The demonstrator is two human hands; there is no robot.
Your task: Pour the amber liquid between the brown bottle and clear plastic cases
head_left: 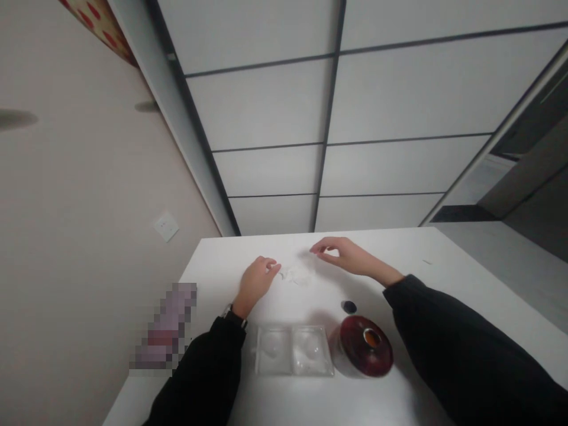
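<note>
Barely visible film [298, 275] near left hand [256, 285]

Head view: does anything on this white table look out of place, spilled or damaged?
Yes: a crumpled scrap of clear plastic lies loose on the white table between the left hand and the right hand, looking like stray wrapping. By the table's left edge, a pixelated patch hides whatever is there, so that spot cannot be judged.

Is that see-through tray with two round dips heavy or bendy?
The tray is probably light, because its clear plastic looks thin. It would likely bend a little when squeezed, though the two dips may stiffen it. On the smooth white table it might slide easily if pushed.
</note>
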